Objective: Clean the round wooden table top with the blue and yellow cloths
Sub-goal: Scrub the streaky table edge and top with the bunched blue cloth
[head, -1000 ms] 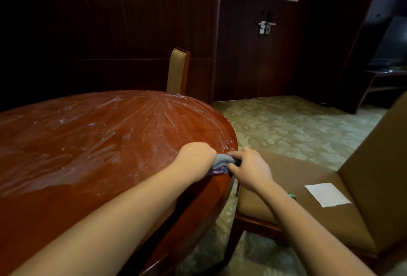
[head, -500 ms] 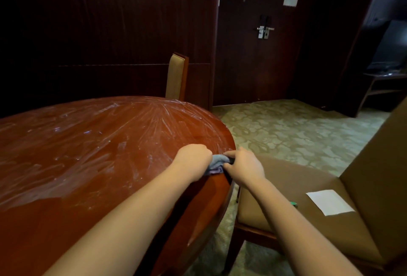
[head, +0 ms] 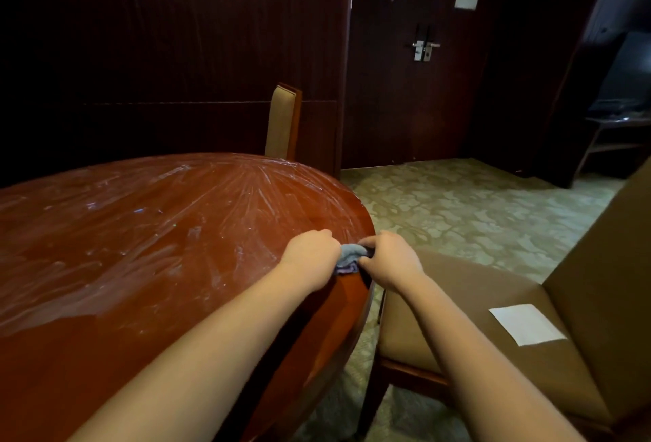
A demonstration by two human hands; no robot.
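the blue cloth [head: 348, 257] is bunched at the right edge of the round wooden worktop [head: 148, 244], caught between the two hands. the left hand [head: 311, 254] curls its fingers round the cloth's left part and rests on the worktop; the right hand [head: 389, 258] grips the right part just over the rim. the hands sit just beside each other, only a small fold of cloth showing between them. a chair [head: 493, 318] bearing a white paper [head: 526, 324] stands right of the worktop.
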